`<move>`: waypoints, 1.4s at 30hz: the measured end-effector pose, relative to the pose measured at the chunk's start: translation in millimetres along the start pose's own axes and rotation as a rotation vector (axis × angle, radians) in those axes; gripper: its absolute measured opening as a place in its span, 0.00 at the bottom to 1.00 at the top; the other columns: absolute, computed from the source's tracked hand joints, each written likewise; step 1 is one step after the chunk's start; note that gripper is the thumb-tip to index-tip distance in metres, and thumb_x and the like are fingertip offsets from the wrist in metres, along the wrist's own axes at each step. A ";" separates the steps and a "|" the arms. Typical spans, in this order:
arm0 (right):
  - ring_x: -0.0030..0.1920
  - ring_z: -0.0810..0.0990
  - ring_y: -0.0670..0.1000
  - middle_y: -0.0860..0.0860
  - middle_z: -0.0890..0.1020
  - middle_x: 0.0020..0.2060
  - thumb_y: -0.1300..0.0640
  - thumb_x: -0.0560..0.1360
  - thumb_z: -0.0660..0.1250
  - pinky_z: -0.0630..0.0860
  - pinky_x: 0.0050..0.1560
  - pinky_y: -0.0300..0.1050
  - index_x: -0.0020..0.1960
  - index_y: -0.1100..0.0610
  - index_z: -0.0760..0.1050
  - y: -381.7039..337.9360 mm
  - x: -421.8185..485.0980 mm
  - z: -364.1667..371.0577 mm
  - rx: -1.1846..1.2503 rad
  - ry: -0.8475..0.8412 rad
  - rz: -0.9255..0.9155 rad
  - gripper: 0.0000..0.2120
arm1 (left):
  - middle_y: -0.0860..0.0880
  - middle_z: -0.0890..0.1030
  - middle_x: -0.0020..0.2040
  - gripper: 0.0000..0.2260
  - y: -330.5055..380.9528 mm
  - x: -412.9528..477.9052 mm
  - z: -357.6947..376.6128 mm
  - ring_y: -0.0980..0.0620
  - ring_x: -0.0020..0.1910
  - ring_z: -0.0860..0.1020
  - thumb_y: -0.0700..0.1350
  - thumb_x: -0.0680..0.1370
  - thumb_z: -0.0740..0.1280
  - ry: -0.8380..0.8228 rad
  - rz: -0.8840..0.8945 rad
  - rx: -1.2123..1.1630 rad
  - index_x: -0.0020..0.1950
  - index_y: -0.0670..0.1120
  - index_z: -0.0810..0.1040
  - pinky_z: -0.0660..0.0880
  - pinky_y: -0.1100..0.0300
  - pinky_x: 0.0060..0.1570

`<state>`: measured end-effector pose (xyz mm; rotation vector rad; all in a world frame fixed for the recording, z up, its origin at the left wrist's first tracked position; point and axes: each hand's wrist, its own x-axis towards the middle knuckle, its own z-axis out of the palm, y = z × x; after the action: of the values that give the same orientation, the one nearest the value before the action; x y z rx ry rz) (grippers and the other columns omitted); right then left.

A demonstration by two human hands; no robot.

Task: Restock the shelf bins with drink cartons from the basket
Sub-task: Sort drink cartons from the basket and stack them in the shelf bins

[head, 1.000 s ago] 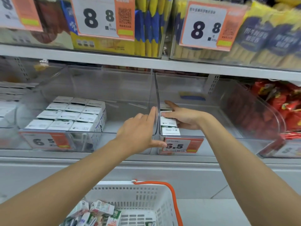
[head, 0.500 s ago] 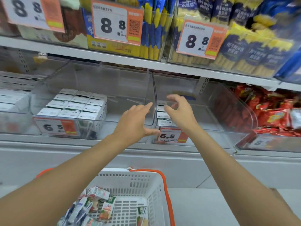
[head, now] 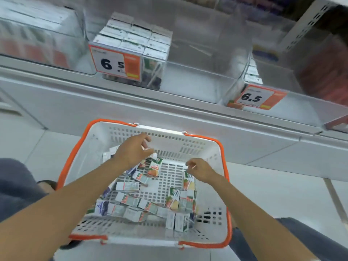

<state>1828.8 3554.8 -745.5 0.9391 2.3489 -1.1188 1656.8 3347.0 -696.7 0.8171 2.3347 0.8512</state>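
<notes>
Pick-up step: left hand (head: pixel 131 153) and right hand (head: pixel 199 170) hover inside the basket (head: pixel 188 146), fingers loosely curled and empty, above the loose drink cartons (head: pixel 128 186) on its floor; next, grip cartons and lift them to the part-filled shelf bin (head: pixel 197 81)

A pale grey metal shelf (head: pixel 169 104) runs across the upper view, slanting down to the right, with a plain panel (head: pixel 66 110) beneath it. A perforated upright (head: pixel 308 21) rises at top right. The floor (head: pixel 282 185) is pale tile — thin seams cross it — under soft, even light.
</notes>
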 end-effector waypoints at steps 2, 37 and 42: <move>0.55 0.78 0.57 0.58 0.78 0.55 0.59 0.78 0.65 0.74 0.59 0.48 0.60 0.59 0.75 16.4 10.2 30.8 -0.112 -0.124 0.049 0.11 | 0.51 0.78 0.43 0.13 -29.5 -6.2 4.1 0.48 0.44 0.78 0.51 0.74 0.73 -0.027 -0.091 -0.033 0.55 0.48 0.77 0.77 0.49 0.50; 0.69 0.70 0.55 0.54 0.69 0.71 0.51 0.71 0.75 0.69 0.67 0.49 0.76 0.55 0.61 11.2 39.8 190.4 -0.401 -0.581 -0.095 0.39 | 0.45 0.80 0.51 0.23 -127.4 -44.8 53.1 0.52 0.40 0.79 0.39 0.73 0.74 -0.270 -0.684 -0.612 0.66 0.44 0.72 0.79 0.60 0.37; 0.53 0.81 0.52 0.51 0.80 0.56 0.66 0.69 0.73 0.80 0.45 0.42 0.64 0.55 0.75 1.9 45.9 158.0 0.098 -0.414 0.023 0.25 | 0.48 0.80 0.53 0.20 -129.7 -43.7 50.4 0.50 0.47 0.80 0.41 0.74 0.73 -0.198 -0.692 -0.671 0.63 0.48 0.70 0.80 0.55 0.45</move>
<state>1805.0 3449.9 -870.0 0.6832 1.9600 -1.2883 1672.5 3256.0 -809.6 -0.1785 1.7657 1.0574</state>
